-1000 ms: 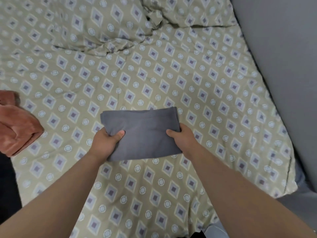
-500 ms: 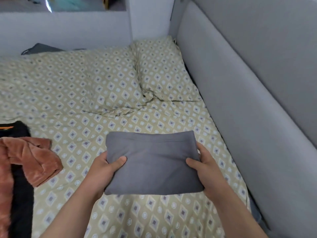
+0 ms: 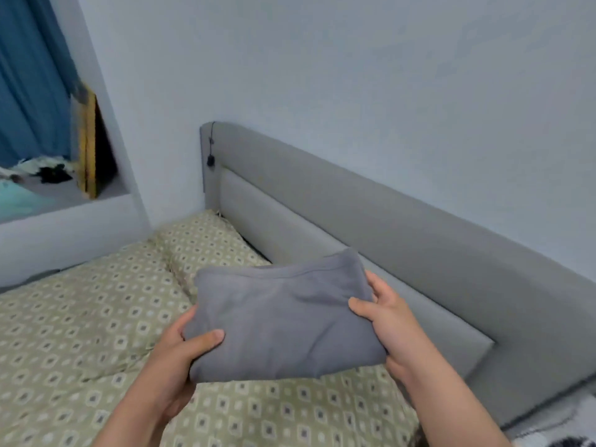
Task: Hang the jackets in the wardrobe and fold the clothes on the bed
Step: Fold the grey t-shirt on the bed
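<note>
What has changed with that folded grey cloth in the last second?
The folded grey cloth has been raised from low over the patterned sheet and carried toward the grey headboard; the camera swung up. Unchanged: the left hand and right hand still grip its two ends, and it stays folded.

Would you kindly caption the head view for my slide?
Left hand and right hand grip a folded grey garment above the patterned bed.

The bed (image 3: 80,333) is covered with a yellow-green sheet (image 3: 290,414) that has little grey diamonds and white dots. A pillow (image 3: 206,250) in the same cloth lies on it at 11 o'clock, right up against the grey headboard (image 3: 403,253). The headboard runs along the bed from 12 o'clock to 3 o'clock. The sheet is bumpy at 9 o'clock.
</note>
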